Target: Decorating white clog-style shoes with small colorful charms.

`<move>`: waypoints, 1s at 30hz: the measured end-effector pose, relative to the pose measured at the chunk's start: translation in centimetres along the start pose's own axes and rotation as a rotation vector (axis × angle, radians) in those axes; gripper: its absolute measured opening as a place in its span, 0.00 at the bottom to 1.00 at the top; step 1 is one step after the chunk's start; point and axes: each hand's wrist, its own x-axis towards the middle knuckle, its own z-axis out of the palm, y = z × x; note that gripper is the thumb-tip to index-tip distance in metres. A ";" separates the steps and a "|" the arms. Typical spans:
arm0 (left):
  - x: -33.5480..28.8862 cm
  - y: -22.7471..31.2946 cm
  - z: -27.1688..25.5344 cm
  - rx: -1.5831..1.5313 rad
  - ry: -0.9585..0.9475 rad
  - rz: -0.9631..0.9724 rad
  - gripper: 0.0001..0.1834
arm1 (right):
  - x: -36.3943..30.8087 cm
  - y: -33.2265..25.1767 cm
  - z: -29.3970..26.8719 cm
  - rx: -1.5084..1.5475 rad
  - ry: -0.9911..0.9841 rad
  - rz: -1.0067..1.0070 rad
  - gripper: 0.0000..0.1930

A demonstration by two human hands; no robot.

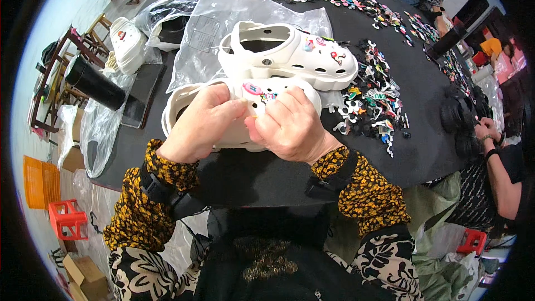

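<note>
A white foam clog (241,131) lies on the dark table under both my hands. My left hand (207,121) is closed on its upper, thumb pointing toward the toe. My right hand (294,124) is curled into a fist over the toe part; whatever its fingers pinch is hidden. Between the hands, a pink oval charm (252,88) and other small colourful charms sit on the clog's upper. Just behind stands the matching white clog (278,72), toe to the right, with several charms fixed in its holes.
Loose shoe charms (374,97) lie heaped to the right, with more along the far edge. Clear plastic bags (200,28), a black tumbler (95,82), a phone-like dark slab (144,92) and another white clog (127,44) are at the left. Other people sit around the table's right side.
</note>
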 end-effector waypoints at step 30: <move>0.5 -0.4 -0.7 0.024 0.054 0.011 0.14 | -0.1 -0.1 0.4 -0.041 -0.029 -0.001 0.07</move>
